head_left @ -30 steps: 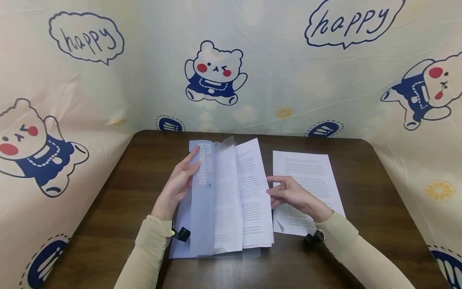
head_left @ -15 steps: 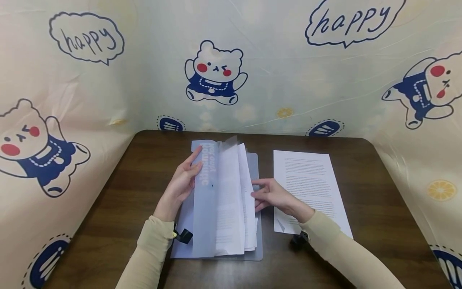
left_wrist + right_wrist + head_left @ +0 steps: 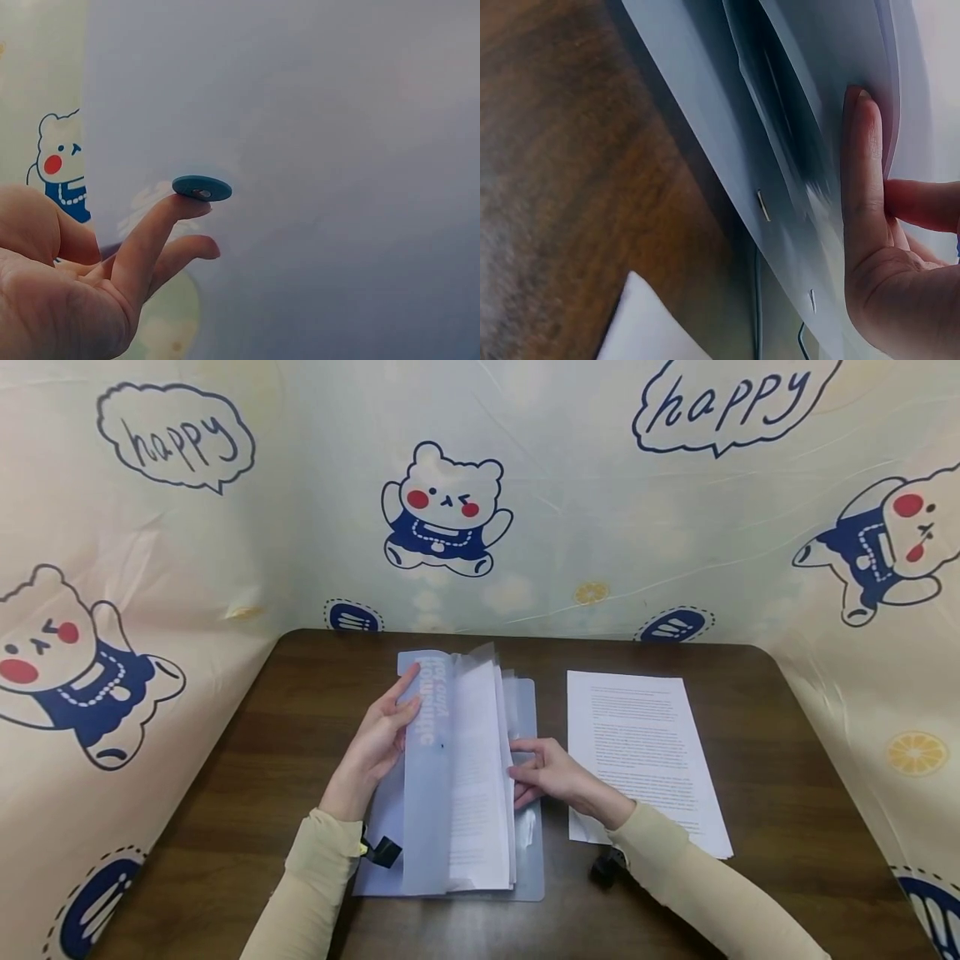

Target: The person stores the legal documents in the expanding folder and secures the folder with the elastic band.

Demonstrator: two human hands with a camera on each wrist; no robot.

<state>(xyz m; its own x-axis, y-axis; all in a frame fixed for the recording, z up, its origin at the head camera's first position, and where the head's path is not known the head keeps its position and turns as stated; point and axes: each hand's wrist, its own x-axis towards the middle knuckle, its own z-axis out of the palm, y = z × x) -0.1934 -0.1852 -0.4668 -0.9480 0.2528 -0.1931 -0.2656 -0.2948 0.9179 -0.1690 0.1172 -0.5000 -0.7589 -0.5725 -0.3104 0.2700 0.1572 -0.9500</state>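
Observation:
A light blue plastic folder [image 3: 427, 793] lies opened on the table, its front cover lifted partway. My left hand [image 3: 375, 735] grips that cover by its left edge, thumb on the near face. In the left wrist view, a small round teal disc [image 3: 201, 188] sits at a fingertip against the cover. My right hand [image 3: 551, 768] pinches the right edge of a stack of printed sheets [image 3: 483, 777] inside the folder. In the right wrist view, the thumb and fingers [image 3: 862, 165] lie on opposite sides of the sheets. Clear sleeves show beneath them.
Another printed sheet [image 3: 630, 727] lies on the brown wooden table [image 3: 757, 760], right of the folder and partly under the right wrist. A cloth [image 3: 570, 510] with cartoon bears hangs around the table's back and sides.
My right hand has moved left with the sheets, bringing their edge further into the folder. The folder's right back edge and clear sleeves now show. My left hand has barely moved.

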